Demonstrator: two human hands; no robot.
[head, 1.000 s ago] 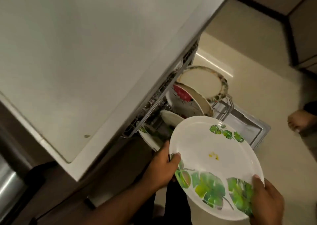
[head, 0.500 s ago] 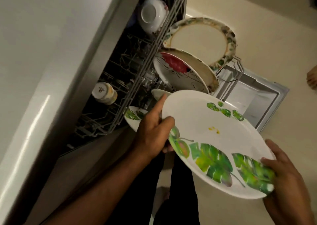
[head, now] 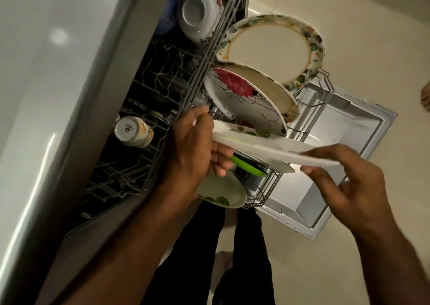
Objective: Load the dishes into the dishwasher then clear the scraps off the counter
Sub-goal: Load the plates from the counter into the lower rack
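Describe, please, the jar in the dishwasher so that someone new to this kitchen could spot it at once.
Start at the open dishwasher under the counter and look at its upper rack, left of the row of standing plates. The jar lies on its side at the near end of that rack, just left of the left hand. Unlike the upturned bowl at the far end, it is small, with a round white printed lid.

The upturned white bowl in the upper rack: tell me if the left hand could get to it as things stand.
Probably not right away. The left hand grips one edge of the white plate, and the right hand holds the other. The bowl sits uncovered, farther back in the upper rack, so once the plate is released the way looks free.
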